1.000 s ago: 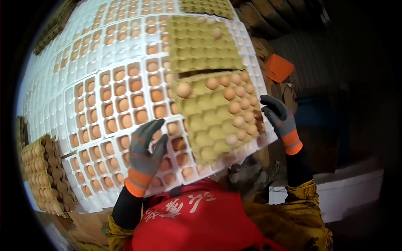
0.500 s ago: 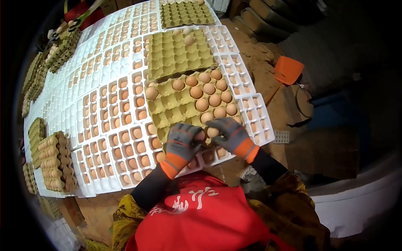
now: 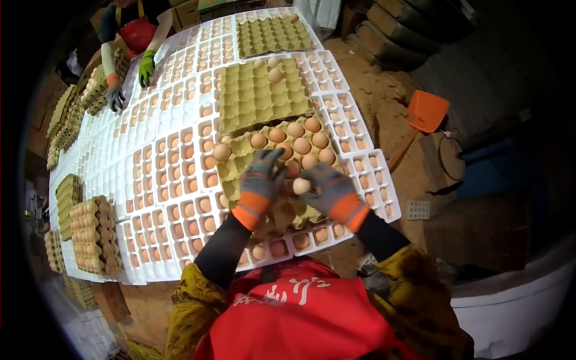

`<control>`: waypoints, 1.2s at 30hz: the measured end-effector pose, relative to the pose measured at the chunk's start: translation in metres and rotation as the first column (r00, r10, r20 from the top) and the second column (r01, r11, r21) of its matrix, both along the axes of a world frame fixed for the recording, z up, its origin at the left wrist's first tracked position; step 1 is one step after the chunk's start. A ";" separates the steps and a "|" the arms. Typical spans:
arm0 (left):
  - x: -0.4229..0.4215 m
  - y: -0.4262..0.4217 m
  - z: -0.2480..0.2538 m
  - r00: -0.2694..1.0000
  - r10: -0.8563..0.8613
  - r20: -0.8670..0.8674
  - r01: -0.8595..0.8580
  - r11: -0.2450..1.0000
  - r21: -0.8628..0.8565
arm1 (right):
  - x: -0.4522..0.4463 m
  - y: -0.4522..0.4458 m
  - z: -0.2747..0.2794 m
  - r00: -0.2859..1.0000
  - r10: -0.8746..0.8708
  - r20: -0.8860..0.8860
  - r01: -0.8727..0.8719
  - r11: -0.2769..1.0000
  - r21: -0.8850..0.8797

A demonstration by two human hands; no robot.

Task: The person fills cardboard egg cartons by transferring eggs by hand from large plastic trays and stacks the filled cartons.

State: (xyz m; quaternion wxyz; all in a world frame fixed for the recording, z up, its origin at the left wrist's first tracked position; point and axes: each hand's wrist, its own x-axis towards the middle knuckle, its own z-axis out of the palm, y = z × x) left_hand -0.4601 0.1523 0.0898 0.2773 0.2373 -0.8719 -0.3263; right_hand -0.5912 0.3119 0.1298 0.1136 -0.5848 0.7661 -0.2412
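Note:
A pulp egg tray [image 3: 237,147] with eggs in its far and right cups lies in front of me. My left hand [image 3: 263,174], in a grey and orange glove, is over its left middle cups, fingers bent and fingertips by an egg [image 3: 284,150]. Its palm side is hidden and blurred, so I cannot tell whether it holds anything. My right hand [image 3: 327,189], gloved alike, is closed with its fingertips around a pale egg [image 3: 302,186] above the tray. Its back hides some cups at the right. The nearest visible cups hold no eggs.
White foam trays [image 3: 174,219] with eggs spread under and around the pulp tray. Another pulp tray [image 3: 258,99] lies just beyond. Stacked egg trays [image 3: 93,237] stand at left. Across the table are a co-worker's gloved hands [image 3: 146,69]. An orange dustpan [image 3: 427,111] lies at right.
Both my hands have moved from the tray's near edge toward its middle. The right hand has lifted an egg from the near cups. A co-worker has come further into view as the view shifted.

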 end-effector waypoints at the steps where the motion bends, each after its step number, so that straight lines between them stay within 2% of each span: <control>1: -0.005 0.005 0.006 0.995 -0.066 0.069 0.074 0.990 -0.120 | -0.014 0.010 0.003 0.919 -0.078 0.386 0.094 0.995 -0.023; 2: -0.012 0.007 0.005 0.964 -0.109 0.244 0.160 0.966 -0.201 | -0.030 0.021 0.006 0.691 -0.123 0.712 0.184 0.983 -0.008; 3: -0.017 0.009 0.003 0.900 -0.132 0.415 0.256 0.931 -0.260 | -0.041 0.026 0.008 0.354 -0.137 0.925 0.258 0.965 0.044; 4: -0.022 0.009 0.000 0.884 -0.126 0.450 0.253 0.939 -0.234 | -0.045 0.023 0.009 0.318 -0.018 0.948 0.274 0.959 -0.073; 6: -0.032 0.004 -0.001 0.848 -0.119 0.517 0.249 0.950 -0.190 | -0.057 0.015 0.015 0.343 0.097 0.934 0.180 0.969 -0.167; 7: -0.027 -0.002 0.002 0.904 -0.217 0.368 0.183 0.975 0.126 | -0.057 -0.001 0.015 0.310 0.114 0.944 0.187 0.966 -0.178; 8: -0.014 -0.012 0.008 0.949 -0.253 0.190 0.149 0.888 0.435 | -0.059 -0.019 0.008 0.572 0.118 0.812 0.138 0.962 -0.236; 9: -0.002 -0.025 0.013 0.974 -0.225 0.010 0.155 0.701 0.696 | -0.061 -0.037 -0.003 0.782 0.115 0.612 0.078 0.957 -0.280; 10: 0.007 -0.041 0.015 0.970 -0.128 -0.205 0.242 0.516 0.822 | -0.058 -0.052 -0.011 0.927 0.102 0.362 0.014 0.952 -0.306; 11: 0.015 -0.056 0.019 0.924 0.018 -0.382 0.358 0.311 0.880 | -0.046 -0.062 0.003 0.975 0.018 0.221 0.018 0.987 -0.162; 12: 0.021 -0.068 0.022 0.893 0.100 -0.439 0.404 0.252 0.879 | -0.041 -0.072 0.000 1.000 0.009 -0.025 -0.011 0.996 -0.091; 13: 0.026 -0.078 0.026 0.853 0.188 -0.487 0.453 0.195 0.870 | -0.036 -0.082 -0.002 0.962 0.019 -0.271 -0.022 1.000 -0.011; 14: 0.025 -0.092 0.030 0.864 0.097 -0.495 0.447 0.308 0.840 | -0.030 -0.092 -0.002 0.936 0.067 -0.347 -0.025 0.992 0.126; 15: 0.020 -0.100 0.032 0.953 0.120 -0.278 0.187 0.489 0.852 | -0.031 -0.097 -0.012 0.904 0.083 -0.420 -0.018 0.988 0.156; 16: 0.011 -0.107 0.026 0.984 -0.032 -0.176 0.122 0.839 0.531 | -0.033 -0.103 -0.029 0.865 0.104 -0.491 -0.013 0.983 0.185; 17: 0.004 -0.116 0.016 0.995 -0.104 -0.008 0.104 0.992 0.077 | -0.032 -0.111 -0.039 0.819 0.136 -0.557 -0.017 0.977 0.213; 18: -0.006 -0.117 0.008 0.969 -0.110 0.221 0.134 0.986 -0.099 | -0.038 -0.102 -0.040 0.913 0.059 -0.403 -0.078 0.996 -0.031; 19: -0.016 -0.114 0.005 0.896 -0.063 0.440 0.192 0.947 -0.256 | -0.030 -0.096 -0.007 0.988 -0.024 -0.151 0.029 0.999 0.030; 20: -0.025 -0.107 0.013 0.858 -0.027 0.513 0.202 0.936 -0.289 | -0.035 -0.095 0.001 0.996 -0.087 -0.015 0.087 0.995 0.053; 21: -0.033 -0.101 0.019 0.815 0.013 0.579 0.209 0.926 -0.314 | -0.044 -0.088 -0.003 0.995 -0.050 0.086 0.062 0.988 -0.140; 22: -0.037 -0.101 0.021 0.823 0.027 0.568 0.178 0.937 -0.301 | -0.042 -0.090 0.006 0.885 -0.100 0.455 0.162 0.982 -0.099; 23: -0.034 -0.106 0.021 0.829 0.030 0.558 0.158 0.945 -0.286 | -0.040 -0.093 0.015 0.642 -0.162 0.749 0.296 0.954 -0.047; 24: -0.019 -0.112 0.020 0.893 0.033 0.448 0.099 0.959 -0.267 | -0.033 -0.096 0.046 0.357 -0.158 0.921 0.291 0.955 0.051; 25: -0.005 -0.116 0.020 0.944 0.039 0.327 0.045 0.968 -0.245 | -0.037 -0.106 0.038 0.287 -0.110 0.951 0.346 0.938 0.004; 26: 0.013 -0.124 0.025 0.987 0.036 0.154 -0.005 0.981 -0.196 | -0.029 -0.118 0.040 0.295 -0.104 0.950 0.358 0.934 -0.009; 27: 0.035 -0.128 0.030 0.992 0.084 0.099 -0.078 0.995 -0.060 | -0.022 -0.131 0.042 0.304 -0.102 0.947 0.375 0.927 -0.021; 29: 0.081 -0.159 0.029 0.987 0.138 -0.078 -0.134 0.990 0.048 | -0.005 -0.170 0.037 0.434 -0.086 0.897 0.303 0.951 -0.056; 30: 0.104 -0.188 0.010 0.974 0.196 -0.115 -0.199 0.980 -0.013 | 0.009 -0.195 0.036 0.458 -0.102 0.883 0.273 0.962 -0.031; 31: 0.127 -0.217 -0.010 0.956 0.251 -0.153 -0.264 0.962 -0.072 | 0.013 -0.223 0.009 0.534 -0.051 0.844 0.221 0.972 -0.081; 32: 0.152 -0.242 -0.013 0.943 0.318 -0.097 -0.324 0.945 -0.045 | 0.033 -0.251 0.010 0.565 -0.065 0.822 0.173 0.984 -0.041; 33: 0.172 -0.266 -0.012 0.923 0.383 -0.043 -0.385 0.923 -0.022 | 0.048 -0.282 -0.004 0.591 -0.003 0.807 0.113 0.990 -0.079; 34: 0.185 -0.289 -0.011 0.905 0.425 0.001 -0.425 0.904 -0.044 | 0.062 -0.313 -0.021 0.681 0.048 0.731 0.061 0.991 -0.122; 35: 0.195 -0.310 -0.014 0.884 0.466 0.047 -0.463 0.884 -0.064 | 0.074 -0.347 -0.040 0.845 0.099 0.525 0.011 0.979 -0.203; 36: 0.198 -0.334 -0.020 0.889 0.452 0.065 -0.449 0.891 -0.058 | 0.088 -0.376 -0.045 0.930 0.108 0.352 -0.026 0.973 -0.228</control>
